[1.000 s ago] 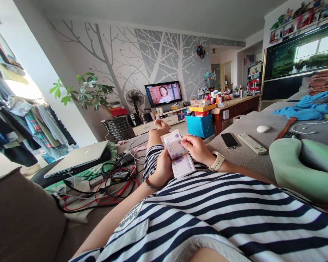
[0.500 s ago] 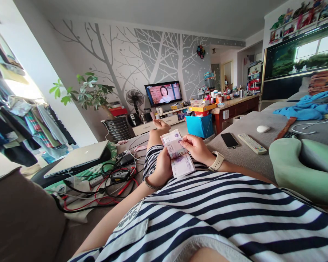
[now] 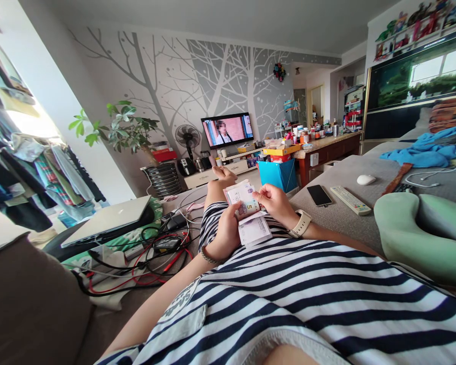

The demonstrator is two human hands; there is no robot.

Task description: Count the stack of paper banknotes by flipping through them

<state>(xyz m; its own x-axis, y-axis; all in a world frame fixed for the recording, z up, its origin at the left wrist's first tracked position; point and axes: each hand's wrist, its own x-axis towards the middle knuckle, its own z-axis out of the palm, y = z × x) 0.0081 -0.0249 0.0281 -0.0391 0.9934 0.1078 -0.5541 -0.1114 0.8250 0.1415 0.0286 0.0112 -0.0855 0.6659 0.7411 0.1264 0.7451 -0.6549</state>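
Observation:
A stack of banknotes, pale with purple print and a large 5 showing, is bent over in front of my striped shirt. My left hand is closed round its left side, thumb pressed on the face of the notes. The lower part of the stack hangs down as a whitish flap. On the other side, my right hand, with a cream watch on the wrist, has thumb and forefinger pinched at the right edge of the upper notes. Its other fingers are curled in.
To the right on the sofa lie a phone, a remote control, a white mouse and a green neck pillow. At left are tangled cables and a laptop. A blue box stands ahead.
The upper notes have been flipped, and the large 5 now sits higher and more upright. My left thumb has shifted onto the notes' face. My right hand stays at their right edge.

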